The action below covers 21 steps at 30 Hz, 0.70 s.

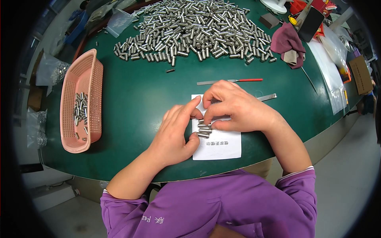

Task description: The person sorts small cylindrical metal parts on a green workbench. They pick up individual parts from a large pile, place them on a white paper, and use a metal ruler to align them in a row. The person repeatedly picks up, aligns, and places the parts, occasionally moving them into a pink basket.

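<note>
1. On the near part of the green desk [135, 93], a printed white sheet of paper [222, 151] is lying in front of the person and is bearing a small group of metal pins [204, 130], several of them sitting side by side in a rough column.

2. The left hand [174, 135] is resting at the left of this group, its thumb spread well apart from its curved fingers; the fingertips are lying near the far pins, the thumb near the closest ones.

3. The right hand [234, 108] is arching over the sheet from the other side, fingers bent and thumb tip lying just beside the group; whether it is pinching a pin cannot be told.

4. Across the far part, a large, disordered heap of pins [194, 33] is spreading widely; a lone dark pin [170, 70] is lying apart from it. By its extent, most of the stock is probably awaiting handling.

5. At the left, a pink basket [96, 119] is holding a much smaller loose lot of pins [81, 107]; whether these are finished pieces is not showing.

6. Beyond the sheet, a red-handled file [251, 80] and a flat metal strip [268, 97] are lying, both partly hidden by the right hand.

7. Stage: work on the small group is apparently proceeding, and the whole is seemingly far from complete.
</note>
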### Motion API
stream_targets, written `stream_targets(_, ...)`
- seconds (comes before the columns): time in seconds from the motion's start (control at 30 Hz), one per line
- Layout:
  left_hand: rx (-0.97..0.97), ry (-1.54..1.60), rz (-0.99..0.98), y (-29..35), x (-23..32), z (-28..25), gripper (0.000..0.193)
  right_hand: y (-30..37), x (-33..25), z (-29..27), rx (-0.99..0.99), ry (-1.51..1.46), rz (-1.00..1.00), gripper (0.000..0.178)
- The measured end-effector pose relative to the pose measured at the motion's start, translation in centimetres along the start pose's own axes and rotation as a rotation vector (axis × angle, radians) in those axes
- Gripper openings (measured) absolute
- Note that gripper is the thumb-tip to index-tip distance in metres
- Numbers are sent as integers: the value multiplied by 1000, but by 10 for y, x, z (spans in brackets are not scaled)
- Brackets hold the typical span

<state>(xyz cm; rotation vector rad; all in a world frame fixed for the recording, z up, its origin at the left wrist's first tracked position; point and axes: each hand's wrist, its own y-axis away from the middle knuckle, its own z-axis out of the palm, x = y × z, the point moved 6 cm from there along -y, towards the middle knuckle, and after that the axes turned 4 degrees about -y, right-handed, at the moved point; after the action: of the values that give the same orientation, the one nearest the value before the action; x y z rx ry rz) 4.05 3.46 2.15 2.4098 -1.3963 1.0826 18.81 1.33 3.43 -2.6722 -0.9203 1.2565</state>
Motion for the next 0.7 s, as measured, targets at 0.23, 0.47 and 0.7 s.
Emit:
stream_targets(0.23,-1,5,4,-1,0,0,76,-1,-2,1,28,36,-58,16)
stream_targets(0.47,17,41,-7,-1,-6,0,74,-2,-1,4,40,44,-129,14)
stream_targets(0.7,35,96,-50,0,-11,0,80,-3,-5,2,-2,61,-84,26)
